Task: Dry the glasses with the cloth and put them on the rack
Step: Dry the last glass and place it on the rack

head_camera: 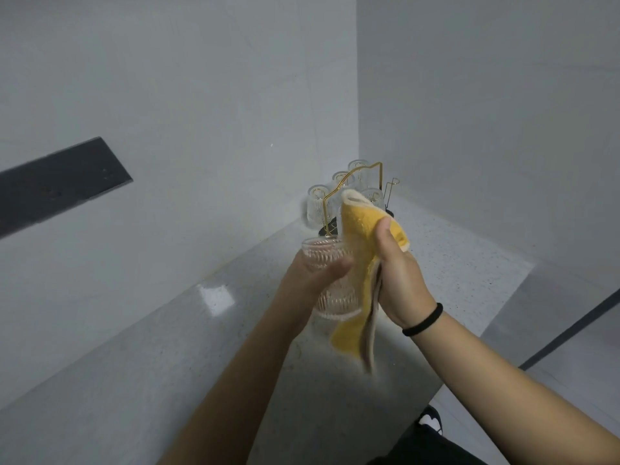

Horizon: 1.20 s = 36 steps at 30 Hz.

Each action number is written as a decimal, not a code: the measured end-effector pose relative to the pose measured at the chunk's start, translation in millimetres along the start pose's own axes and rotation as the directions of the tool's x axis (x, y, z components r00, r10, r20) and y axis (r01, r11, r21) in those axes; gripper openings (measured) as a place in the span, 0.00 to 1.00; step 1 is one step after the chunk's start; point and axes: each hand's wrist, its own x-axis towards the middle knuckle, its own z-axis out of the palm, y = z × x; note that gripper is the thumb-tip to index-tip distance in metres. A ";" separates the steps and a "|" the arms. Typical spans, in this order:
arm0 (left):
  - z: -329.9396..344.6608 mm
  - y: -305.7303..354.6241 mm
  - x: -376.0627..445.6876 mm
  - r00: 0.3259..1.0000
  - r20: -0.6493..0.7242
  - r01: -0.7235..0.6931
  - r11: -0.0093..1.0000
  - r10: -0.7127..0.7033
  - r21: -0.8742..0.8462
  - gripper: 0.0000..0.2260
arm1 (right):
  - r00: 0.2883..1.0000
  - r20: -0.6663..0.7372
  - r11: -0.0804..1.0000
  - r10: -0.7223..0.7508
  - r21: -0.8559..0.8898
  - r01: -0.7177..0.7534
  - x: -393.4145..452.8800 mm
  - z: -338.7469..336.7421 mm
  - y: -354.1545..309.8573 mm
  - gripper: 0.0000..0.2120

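I find no legible text, label, brand or number in my head view. The glass [330,280], cloth [360,263] and rack [355,186] carry no readable marking.

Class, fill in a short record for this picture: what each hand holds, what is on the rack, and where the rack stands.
left hand: grips a ribbed glass
right hand: holds a yellow cloth against that glass
rack: gold wire, four glasses upturned on it
free peg: one, at the right
rack position: far corner of the counter, by the walls
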 end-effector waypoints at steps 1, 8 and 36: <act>1.8 0.5 -2.0 0.999 0.005 0.046 0.999 -0.046 0.001 0.14 | 0.999 -0.001 0.997 -0.046 -0.055 0.045 0.9 0.8 -0.5 0.31; 10.5 5.0 -6.0 0.931 0.102 0.366 0.897 -0.351 -0.247 0.26 | 0.946 -0.036 0.942 -0.322 -0.117 0.316 4.1 2.5 -5.8 0.21; 17.0 -13.6 -13.5 0.974 -0.187 0.096 0.978 -0.131 -0.186 0.12 | 0.822 -0.267 0.836 -0.502 -0.393 0.383 29.5 6.7 6.9 0.22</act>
